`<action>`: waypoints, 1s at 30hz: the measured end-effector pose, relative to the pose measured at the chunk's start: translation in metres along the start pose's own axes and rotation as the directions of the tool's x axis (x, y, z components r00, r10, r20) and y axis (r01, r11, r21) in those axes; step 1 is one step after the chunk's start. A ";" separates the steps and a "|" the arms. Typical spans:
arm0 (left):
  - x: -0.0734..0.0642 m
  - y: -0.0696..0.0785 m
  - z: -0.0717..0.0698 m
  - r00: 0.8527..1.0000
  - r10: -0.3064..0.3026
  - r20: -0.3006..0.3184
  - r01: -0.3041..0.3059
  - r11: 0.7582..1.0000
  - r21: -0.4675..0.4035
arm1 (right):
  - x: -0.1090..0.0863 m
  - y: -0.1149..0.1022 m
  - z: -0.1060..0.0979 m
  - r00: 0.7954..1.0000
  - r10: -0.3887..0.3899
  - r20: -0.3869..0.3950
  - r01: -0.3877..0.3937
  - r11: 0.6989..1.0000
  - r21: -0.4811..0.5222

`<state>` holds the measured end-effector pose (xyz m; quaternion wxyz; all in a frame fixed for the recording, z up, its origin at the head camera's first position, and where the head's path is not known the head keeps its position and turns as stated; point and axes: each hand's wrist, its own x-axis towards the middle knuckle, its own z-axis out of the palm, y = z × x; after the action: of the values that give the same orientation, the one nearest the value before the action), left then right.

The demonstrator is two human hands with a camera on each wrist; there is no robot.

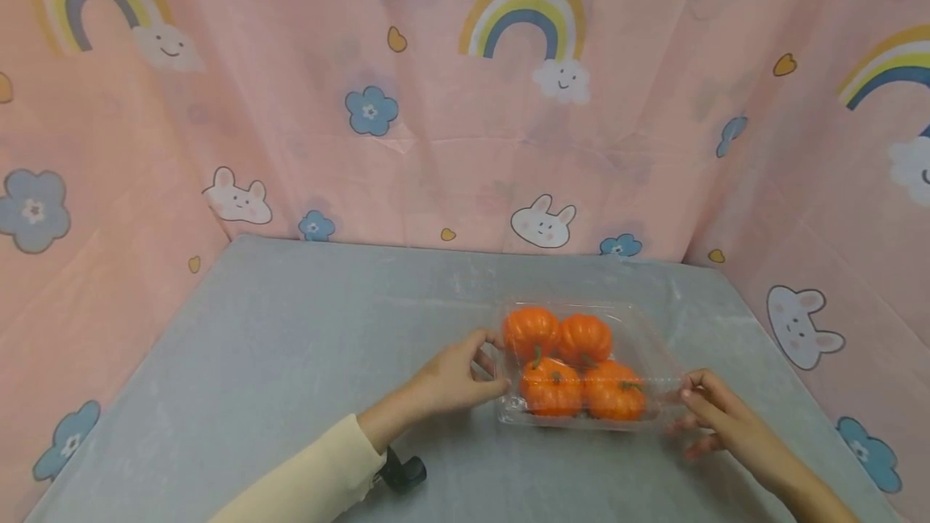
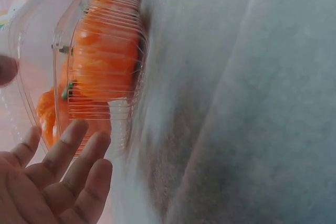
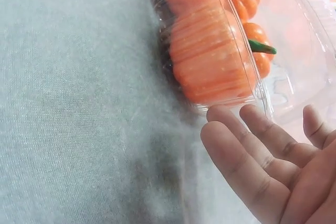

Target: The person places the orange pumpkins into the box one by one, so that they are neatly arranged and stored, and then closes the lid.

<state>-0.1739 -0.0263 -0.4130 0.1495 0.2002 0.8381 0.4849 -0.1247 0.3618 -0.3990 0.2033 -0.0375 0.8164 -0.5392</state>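
Several small orange pumpkins [image 1: 550,387] with green stems sit in a clear plastic box [image 1: 581,424] at the right of the table. Its clear lid [image 1: 657,349] is partly raised, its front edge standing off the tray rim. At the lid's left edge, my left hand [image 1: 454,375] holds on with thumb and index finger. My right hand [image 1: 726,424] pinches the lid's right front corner. In the left wrist view, the other left fingers [image 2: 92,156] extend beside the tray's ribbed wall. The right fingers [image 3: 262,135] spread beside the box; the right thumb is hidden in the right wrist view.
A grey cloth covers the table [image 1: 305,345]. Pink curtains [image 1: 407,176] with rainbows, rabbits and flowers stand behind it and along both sides. A black wrist mount [image 1: 402,472] sticks out beneath the cream left sleeve [image 1: 312,470].
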 end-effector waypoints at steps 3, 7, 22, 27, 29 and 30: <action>-0.001 0.000 0.001 1.000 0.006 0.020 -0.006 1.000 -0.017 | 0.001 0.001 0.001 1.000 0.007 -0.016 -0.007 1.000 0.004; -0.003 0.000 0.001 0.999 0.005 0.032 -0.004 0.999 -0.045 | 0.001 0.004 0.002 0.999 -0.038 -0.017 0.039 0.999 0.022; -0.015 0.004 0.014 0.999 -0.030 0.030 0.034 0.989 -0.143 | 0.002 0.018 0.010 0.977 -0.205 0.057 0.199 0.975 0.100; -0.018 0.005 0.018 0.997 -0.026 0.071 0.040 0.979 -0.201 | 0.006 0.022 0.014 0.953 -0.279 0.115 0.257 0.951 0.172; -0.018 0.005 0.020 0.996 -0.032 0.088 0.052 0.972 -0.228 | 0.007 0.022 0.014 0.949 -0.288 0.131 0.260 0.946 0.195; -0.018 0.004 0.022 0.995 -0.037 0.094 0.059 0.969 -0.242 | 0.007 0.023 0.014 0.947 -0.289 0.139 0.258 0.944 0.206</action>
<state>-0.1477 -0.0167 -0.4186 0.2216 0.1813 0.7693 0.5712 -0.1224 0.3569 -0.4261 0.1969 -0.1769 0.7294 -0.6308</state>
